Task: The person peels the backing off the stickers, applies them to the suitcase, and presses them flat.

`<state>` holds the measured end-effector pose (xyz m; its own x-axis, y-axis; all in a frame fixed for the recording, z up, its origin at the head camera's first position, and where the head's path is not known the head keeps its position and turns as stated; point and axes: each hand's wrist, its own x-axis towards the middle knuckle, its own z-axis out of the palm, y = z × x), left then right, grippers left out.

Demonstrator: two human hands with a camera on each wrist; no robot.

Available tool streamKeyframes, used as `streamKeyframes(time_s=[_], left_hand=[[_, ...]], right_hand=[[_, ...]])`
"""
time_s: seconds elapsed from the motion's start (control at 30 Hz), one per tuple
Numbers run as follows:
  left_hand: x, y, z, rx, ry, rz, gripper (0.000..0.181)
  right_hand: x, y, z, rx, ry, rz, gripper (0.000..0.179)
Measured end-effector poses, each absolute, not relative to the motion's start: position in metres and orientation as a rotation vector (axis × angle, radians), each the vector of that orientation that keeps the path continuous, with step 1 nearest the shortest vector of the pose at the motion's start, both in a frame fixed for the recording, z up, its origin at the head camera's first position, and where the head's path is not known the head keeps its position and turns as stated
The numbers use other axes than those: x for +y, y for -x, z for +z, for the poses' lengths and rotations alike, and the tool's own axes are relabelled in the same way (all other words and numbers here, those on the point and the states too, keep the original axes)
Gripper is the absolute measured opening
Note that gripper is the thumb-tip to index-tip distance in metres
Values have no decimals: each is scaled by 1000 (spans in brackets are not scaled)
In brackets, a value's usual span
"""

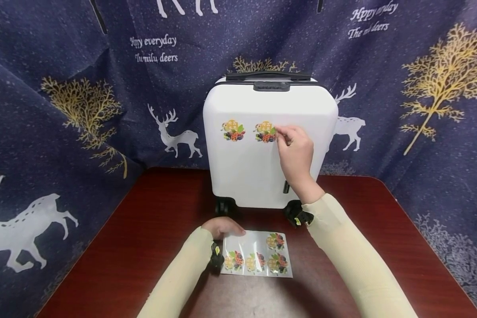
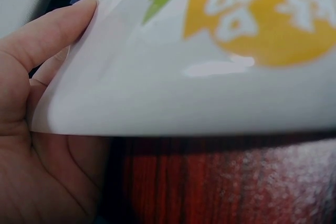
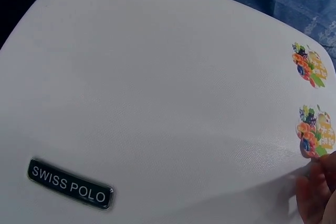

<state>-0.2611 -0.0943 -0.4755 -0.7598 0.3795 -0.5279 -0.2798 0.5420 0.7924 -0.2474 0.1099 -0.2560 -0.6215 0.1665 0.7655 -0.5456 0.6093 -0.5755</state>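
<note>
A white suitcase point(image 1: 246, 172) stands upright on the table. My right hand point(image 1: 296, 148) is raised to its front and pinches the right edge of a fruit-patterned sticker point(image 1: 265, 131), which lies against the shell. A matching sticker point(image 1: 233, 130) sits on the shell to its left. In the right wrist view, my fingertips point(image 3: 316, 174) are right at the pinched sticker's edge. Low in front of the suitcase, my left hand point(image 1: 224, 226) holds the left part of a glossy sticker sheet point(image 1: 238, 242), thumb on top and fingers beneath. Several fruit stickers remain on that sheet.
The dark red-brown table point(image 1: 167, 212) extends to both sides. Behind it hangs a blue cloth point(image 1: 198, 84) with deer and trees. The suitcase has black wheels point(image 1: 224, 206), a black top handle point(image 1: 268, 76) and a SWISS POLO badge point(image 3: 71, 183).
</note>
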Motion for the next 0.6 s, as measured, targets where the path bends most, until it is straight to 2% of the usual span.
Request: streamKeyframes(time_s=[0.6], left_hand=[[-94, 261, -476, 2086, -74, 1245, 29]], right_hand=[[113, 247, -262, -2014, -275, 977, 17]])
